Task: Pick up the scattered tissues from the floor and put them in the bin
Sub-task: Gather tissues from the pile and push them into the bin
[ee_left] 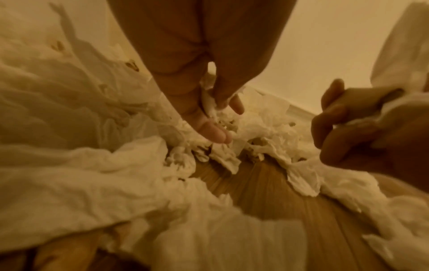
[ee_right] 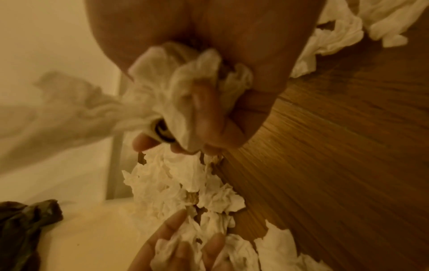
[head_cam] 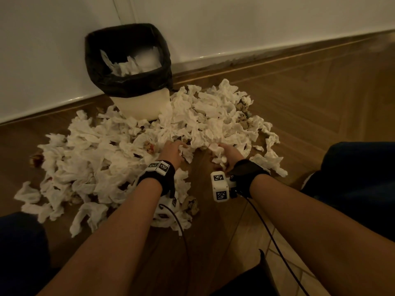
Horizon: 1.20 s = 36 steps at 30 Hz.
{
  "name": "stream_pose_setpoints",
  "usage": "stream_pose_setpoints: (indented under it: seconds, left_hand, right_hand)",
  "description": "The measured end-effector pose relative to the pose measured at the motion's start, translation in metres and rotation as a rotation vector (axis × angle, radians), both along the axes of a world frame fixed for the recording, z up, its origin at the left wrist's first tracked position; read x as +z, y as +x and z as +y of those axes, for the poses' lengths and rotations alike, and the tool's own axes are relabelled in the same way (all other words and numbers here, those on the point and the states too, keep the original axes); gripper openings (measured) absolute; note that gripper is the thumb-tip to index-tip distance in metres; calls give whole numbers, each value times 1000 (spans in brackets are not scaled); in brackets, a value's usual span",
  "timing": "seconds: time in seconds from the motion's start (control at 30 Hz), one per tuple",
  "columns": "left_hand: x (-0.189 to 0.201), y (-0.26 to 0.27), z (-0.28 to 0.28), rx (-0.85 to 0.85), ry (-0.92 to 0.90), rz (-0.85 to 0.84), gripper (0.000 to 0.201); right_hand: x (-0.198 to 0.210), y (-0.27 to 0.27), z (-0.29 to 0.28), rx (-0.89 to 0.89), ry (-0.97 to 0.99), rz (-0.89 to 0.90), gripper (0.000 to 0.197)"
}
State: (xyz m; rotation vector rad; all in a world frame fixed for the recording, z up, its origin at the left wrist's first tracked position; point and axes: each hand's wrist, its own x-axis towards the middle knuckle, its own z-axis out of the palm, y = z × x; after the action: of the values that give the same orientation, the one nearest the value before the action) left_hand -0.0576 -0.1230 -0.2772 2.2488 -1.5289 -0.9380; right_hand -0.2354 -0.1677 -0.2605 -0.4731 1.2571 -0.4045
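A wide heap of crumpled white tissues (head_cam: 119, 150) covers the wooden floor in front of the bin (head_cam: 141, 105), a white tub with a black liner (head_cam: 128, 82) that holds some tissues. My left hand (head_cam: 179, 147) is at the heap's near edge and pinches a tissue (ee_left: 210, 105) between thumb and fingers. To its right my right hand (head_cam: 222, 155) grips a wad of tissues (ee_right: 176, 91) in its curled fingers. The left wrist view also shows the right hand (ee_left: 348, 126) clenched round tissue. Both hands are low over the floor, well short of the bin.
The bin stands against a white wall (head_cam: 256, 28) with a skirting board. Bare floorboards (head_cam: 310, 107) lie to the right of the heap and between my forearms. My dark-clothed knees (head_cam: 359, 178) flank the scene. Cables (head_cam: 267, 227) trail from the wrist cameras.
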Motion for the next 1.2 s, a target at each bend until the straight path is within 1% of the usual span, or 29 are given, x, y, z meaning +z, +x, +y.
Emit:
stream_pose_setpoints:
  seconds: [0.1,0.17,0.2,0.23,0.27,0.33,0.37,0.43,0.47,0.53,0.67,0.77,0.8,0.9,1.0,1.07,1.13,1.2]
  left_hand:
    - [6,0,-1,75,-26,32,37]
    - [13,-2,-2,111,-55,49,33]
    - [18,-3,-2,130,-70,62,28]
    - [23,-4,-2,153,-86,75,23]
    - [28,-4,-2,172,-102,81,18]
    - [39,-4,-3,194,-117,80,18]
    - [45,-3,-3,205,-118,85,19]
    - [59,0,-4,234,-120,102,26]
    - [66,2,-4,241,-127,107,28]
    - [79,7,-4,230,-139,116,29]
    - [106,14,3,205,-169,133,33]
    - [129,16,9,249,-239,140,33]
    - [138,18,11,268,-258,138,33]
    - [169,20,13,243,-312,107,29]
    - [205,23,11,214,-369,72,41]
    - [227,26,10,208,-401,72,33]
    - [249,26,10,220,-431,100,27]
    - [271,23,9,247,-461,140,33]
  right_hand:
    - [3,1,-2,-46,-16,-14,32]
    - [10,3,-4,9,-61,11,36]
    - [15,6,-4,52,-87,16,29]
    - [19,9,-4,82,-124,13,17]
    - [24,12,-5,90,-160,2,12]
    - [33,16,-8,72,-203,14,18]
    - [39,18,-9,40,-195,-17,19]
    - [53,18,-11,-53,-138,-160,23]
    - [60,17,-12,-69,-119,-212,27]
    - [75,18,-13,-43,-138,-215,31]
    - [106,24,-14,-16,-236,-155,32]
    - [132,27,-10,-56,-218,-209,52]
    - [142,29,-9,-68,-214,-233,54]
    - [174,36,-4,-95,-264,-228,48]
    - [209,45,-4,-125,-405,-154,38]
    - [234,51,-7,-143,-488,-115,28]
    - [259,55,-9,-173,-530,-155,20]
    - [281,59,-10,-205,-572,-230,21]
